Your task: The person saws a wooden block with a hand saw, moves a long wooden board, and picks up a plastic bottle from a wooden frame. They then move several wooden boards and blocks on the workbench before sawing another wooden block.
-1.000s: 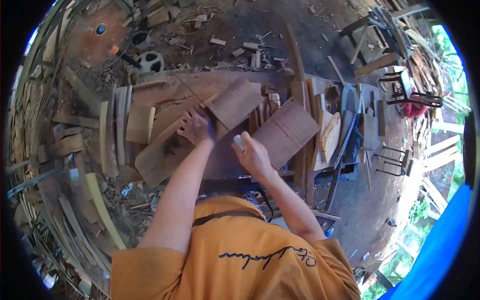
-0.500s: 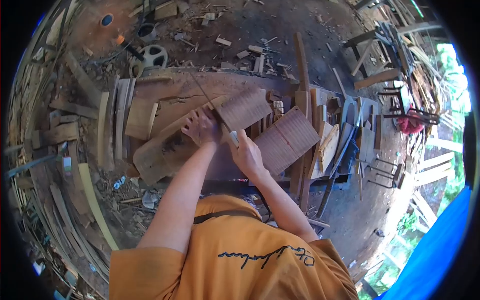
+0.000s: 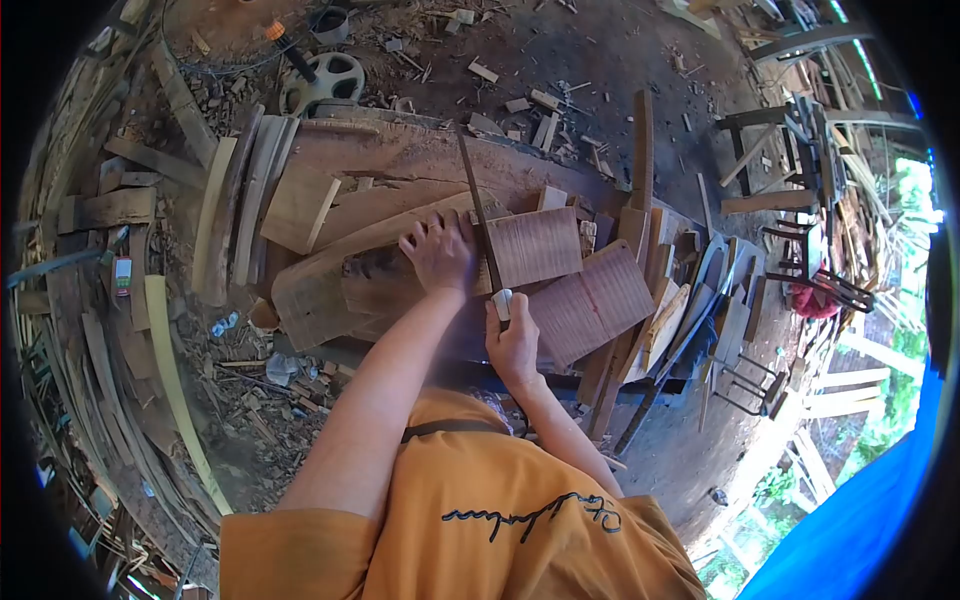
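My right hand (image 3: 513, 343) is closed around the pale handle of a handsaw (image 3: 471, 180). Its long, thin, dark blade points away from me, seen nearly edge-on. Along the blade's right side lies a brown ribbed board (image 3: 537, 247). My left hand (image 3: 440, 256) rests on the wood just left of the blade, fingers spread and pressing down, holding nothing. A long brown plank (image 3: 308, 305) extends to the left beneath that hand. A second ribbed board (image 3: 592, 304), with a reddish mark, lies to the right of my right hand. The exact contact between blade and wood is hard to make out.
Curved wooden strips (image 3: 228, 205) stand at the bench's left end. Wood offcuts (image 3: 665, 330) crowd its right side. Beyond the bench lie a pale spoked wheel (image 3: 333, 82) and scattered scraps. A small phone-like device (image 3: 123, 276) sits far left, and chair-like frames (image 3: 810, 250) stand right.
The saw blade has swung from slanting left to nearly straight ahead. My right hand has shifted slightly right and lower in view. My left hand's fingers are more spread. The whole view has turned slightly.
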A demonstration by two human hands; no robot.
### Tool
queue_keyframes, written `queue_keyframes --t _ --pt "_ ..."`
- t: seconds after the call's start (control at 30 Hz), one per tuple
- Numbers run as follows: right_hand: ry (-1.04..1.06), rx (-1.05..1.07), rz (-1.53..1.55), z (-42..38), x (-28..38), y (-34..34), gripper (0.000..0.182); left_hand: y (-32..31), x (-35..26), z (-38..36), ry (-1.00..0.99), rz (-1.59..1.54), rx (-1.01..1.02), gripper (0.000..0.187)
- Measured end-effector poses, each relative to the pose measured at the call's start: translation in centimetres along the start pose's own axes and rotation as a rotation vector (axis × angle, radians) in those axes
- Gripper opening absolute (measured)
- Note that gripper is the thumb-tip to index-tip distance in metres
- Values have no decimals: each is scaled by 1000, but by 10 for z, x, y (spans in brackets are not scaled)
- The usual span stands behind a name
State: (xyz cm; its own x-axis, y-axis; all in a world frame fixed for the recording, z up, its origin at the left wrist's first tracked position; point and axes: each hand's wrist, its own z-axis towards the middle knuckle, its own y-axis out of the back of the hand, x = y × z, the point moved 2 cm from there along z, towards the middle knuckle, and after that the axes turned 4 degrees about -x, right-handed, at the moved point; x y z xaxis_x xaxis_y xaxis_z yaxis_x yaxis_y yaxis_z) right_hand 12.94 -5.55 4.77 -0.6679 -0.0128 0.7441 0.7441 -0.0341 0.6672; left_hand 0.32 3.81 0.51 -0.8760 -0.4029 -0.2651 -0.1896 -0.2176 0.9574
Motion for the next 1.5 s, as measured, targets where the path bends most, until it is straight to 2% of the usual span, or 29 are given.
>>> queue_keyframes --t 0.07,0.17,0.23,0.37,0.47,0.53,0.77,1.23,1.33,1.5 --pt "4 -22 -14 3 4 2 23 -3 -2 1 -12 -18 8 36" --pt "-92 -21 90 17 18 7 21 -1 -2 1 -68 35 -101 33" --pt "-111 116 -98 38 45 23 24 14 -6 1 18 -65 77 39" --pt "-12 82 -96 54 65 49 23 14 -5 -2 -52 -53 49 41" --pt "54 -42 29 11 55 62 22 9 -4 -1 -33 -43 4 42" --pt "-25 -74 82 -21 40 71 21 9 -3 -2 -17 1 23 42" --pt "-85 -59 54 -78 2 69 23 1 0 -1 -58 -21 11 41" --pt "-5 -150 -10 -77 -4 45 23 -11 14 1 -62 73 26 44" --pt "-19 -126 -40 -84 1 46 22 -10 22 -3 -89 65 -35 42" --pt "2 -87 -49 -91 -6 34 24 -13 20 0 -74 125 -7 41"
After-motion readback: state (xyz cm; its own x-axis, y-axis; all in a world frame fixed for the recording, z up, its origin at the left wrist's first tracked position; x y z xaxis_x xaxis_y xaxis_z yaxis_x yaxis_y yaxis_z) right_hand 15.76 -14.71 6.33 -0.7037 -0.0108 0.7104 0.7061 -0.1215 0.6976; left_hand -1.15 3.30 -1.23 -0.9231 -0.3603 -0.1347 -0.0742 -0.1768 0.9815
